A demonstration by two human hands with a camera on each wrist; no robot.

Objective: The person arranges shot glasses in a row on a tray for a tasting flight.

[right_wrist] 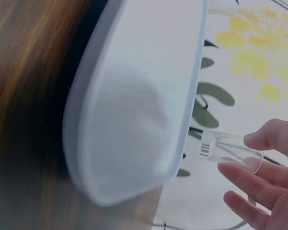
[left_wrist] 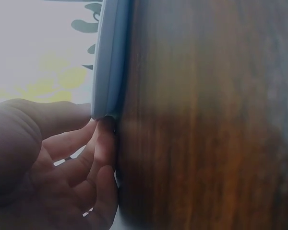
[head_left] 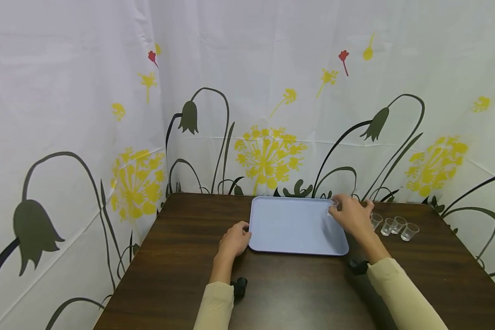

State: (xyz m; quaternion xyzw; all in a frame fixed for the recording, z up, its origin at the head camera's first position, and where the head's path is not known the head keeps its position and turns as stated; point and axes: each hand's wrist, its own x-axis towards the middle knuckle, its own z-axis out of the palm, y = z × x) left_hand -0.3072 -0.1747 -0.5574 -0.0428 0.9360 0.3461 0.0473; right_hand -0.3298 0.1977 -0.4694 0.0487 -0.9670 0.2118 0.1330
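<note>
A light blue rectangular tray (head_left: 294, 224) lies on the table. At its left edge is my left hand (head_left: 234, 240); in the left wrist view its thumb (left_wrist: 62, 117) presses the tray's rim (left_wrist: 103, 72) and the fingers reach under it. My right hand (head_left: 352, 215) pinches a small clear plastic cup (right_wrist: 233, 151) between thumb and fingers, above the tray's far right corner. The right wrist view shows the cup apart from the tray surface. Several more clear cups (head_left: 409, 232) stand close together right of the tray, one partly behind the right hand.
The dark wooden table (head_left: 297, 293) ends at the back against a white curtain (head_left: 247, 59) printed with flowers. More curtain hangs along the left and right sides. Each wrist wears a black device (head_left: 240, 288).
</note>
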